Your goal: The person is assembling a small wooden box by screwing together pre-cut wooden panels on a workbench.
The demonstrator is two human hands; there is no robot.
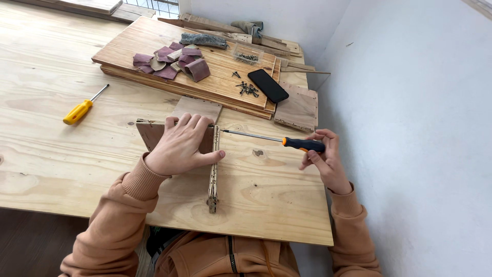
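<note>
Orange sleeves frame the work: left hand fingers spread flat, pinning the wooden piece so it stays put; right hand fingers curl around the screwdriver, tip level against the piece's plywood edge.

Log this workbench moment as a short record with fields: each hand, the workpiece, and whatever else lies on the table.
left hand: flat on the wooden panel, steadying it
right hand: holds the black-and-orange screwdriver, tip at the upright plywood strip
table: pale plywood
spare tool: yellow screwdriver, untouched
back board: sandpaper pieces, loose screws, black phone
</note>
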